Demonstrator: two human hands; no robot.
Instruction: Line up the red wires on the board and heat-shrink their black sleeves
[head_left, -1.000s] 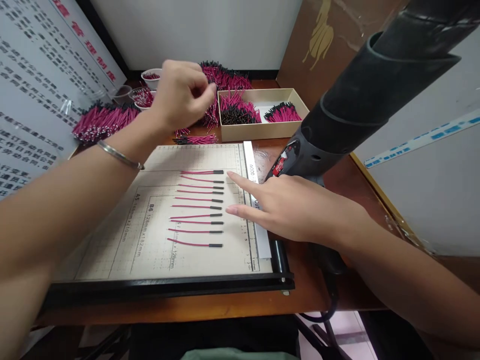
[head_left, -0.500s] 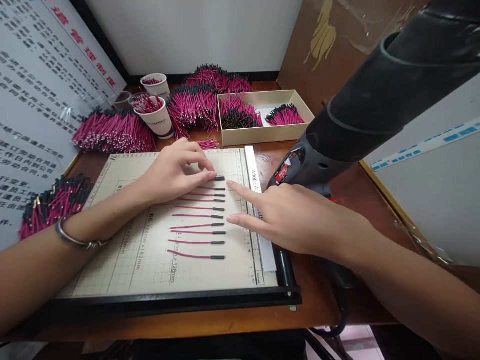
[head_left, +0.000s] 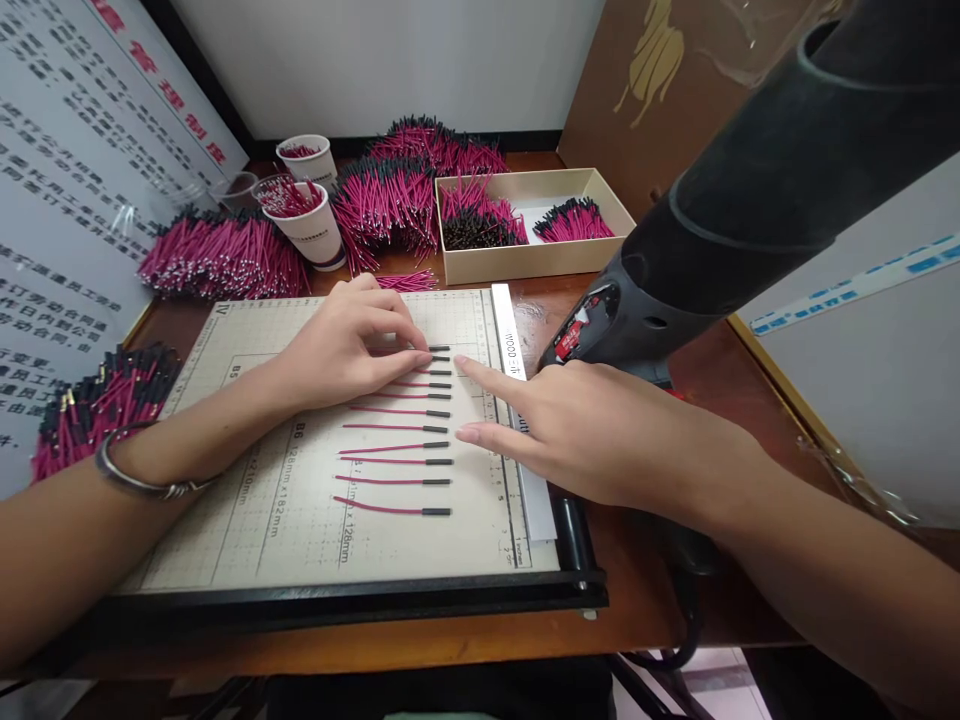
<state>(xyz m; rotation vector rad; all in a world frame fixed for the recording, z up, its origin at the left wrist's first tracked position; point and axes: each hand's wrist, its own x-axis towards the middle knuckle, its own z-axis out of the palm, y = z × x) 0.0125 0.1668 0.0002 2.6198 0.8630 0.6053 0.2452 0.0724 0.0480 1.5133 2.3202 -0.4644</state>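
Several short magenta wires point(head_left: 388, 509) with black sleeves at one end lie in a row on the cream, ruled trimmer board point(head_left: 225, 500). The sleeves point right and are nearly lined up. At the far end of the row, my left hand point(head_left: 352, 340) has its thumb and forefinger closed at the sleeve of a wire, whose rest is hidden under the fingers. My right hand point(head_left: 607, 430) is just right of the sleeves, forefinger and thumb stretched apart, holding nothing. Its other fingers are curled out of sight.
Behind the board are heaps of sleeved wires point(head_left: 390, 205), two paper cups point(head_left: 315, 235) with magenta pieces and a shallow cardboard box point(head_left: 525, 265) of wires. Another bundle point(head_left: 105, 405) lies at left. A thick black tubular device point(head_left: 720, 210) leans in from the right.
One more black sleeve shows at the far end of the row by my left fingertips. Both hands stay in nearly the same place, and the view has shifted slightly.
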